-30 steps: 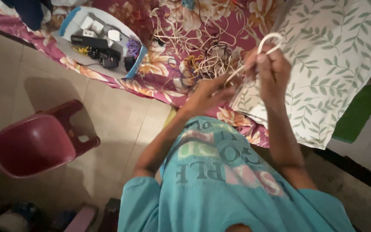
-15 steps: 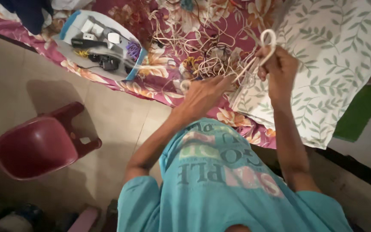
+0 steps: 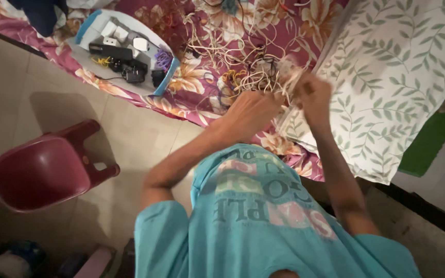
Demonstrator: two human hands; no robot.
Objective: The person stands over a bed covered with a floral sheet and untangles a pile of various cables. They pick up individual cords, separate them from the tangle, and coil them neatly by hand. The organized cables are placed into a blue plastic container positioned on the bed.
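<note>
Left hand (image 3: pixel 251 110) curled shut, fingers pinching thin white cords (image 3: pixel 284 82). Right hand (image 3: pixel 312 95) closed too, gripping the same bunch of cords from the other side. Both hands close together, almost touching, held just above the bed (image 3: pixel 191 98). A bit blurry here, so hard to tell which strand sits in which fingers.

More cords lying in a messy tangle (image 3: pixel 233 56) on the bed, right behind the hands, white and yellowish, all looped over each other. Bed covered with a purple-red sheet with big flowers. A white pillow with green leaves (image 3: pixel 387 87) just to the right, touching the right hand's side.

Farther left on the bed, a white tray with a blue rim (image 3: pixel 86 31), full of small black and white plug blocks (image 3: pixel 122 51) and wires.

Down on the tiled floor (image 3: pixel 37 87), a dark red plastic chair (image 3: pixel 42 175) well away from the hands. Teal shirt with letters (image 3: pixel 263 216) filling the bottom. Something green (image 3: pixel 428 144) at the far right edge.
</note>
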